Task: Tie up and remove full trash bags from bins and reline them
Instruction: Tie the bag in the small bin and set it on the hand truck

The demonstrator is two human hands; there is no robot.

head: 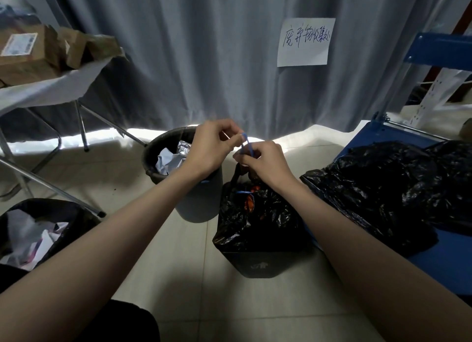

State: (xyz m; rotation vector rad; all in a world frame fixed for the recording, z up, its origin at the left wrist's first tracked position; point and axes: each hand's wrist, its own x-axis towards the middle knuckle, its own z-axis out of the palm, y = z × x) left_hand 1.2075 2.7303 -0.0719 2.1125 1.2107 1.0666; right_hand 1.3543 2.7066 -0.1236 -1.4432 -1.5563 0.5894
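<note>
A full black trash bag [258, 219] sits in a dark square bin [258, 265] on the floor in front of me. Its neck is gathered upward and a thin blue drawstring [247, 143] rises from it. My left hand [214, 147] pinches the top of the string. My right hand [265, 161] grips the string and the gathered bag neck just below. Behind it stands a round grey bin [199, 203] with crumpled paper inside. A third bin [38, 234], lined in black and holding paper, is at the lower left.
Tied black bags [383, 188] lie on a blue cart [444, 265] at the right. A folding table [51, 86] with cardboard boxes stands at the left, its metal legs reaching toward the bins. A grey curtain with a paper sign [305, 42] hangs behind.
</note>
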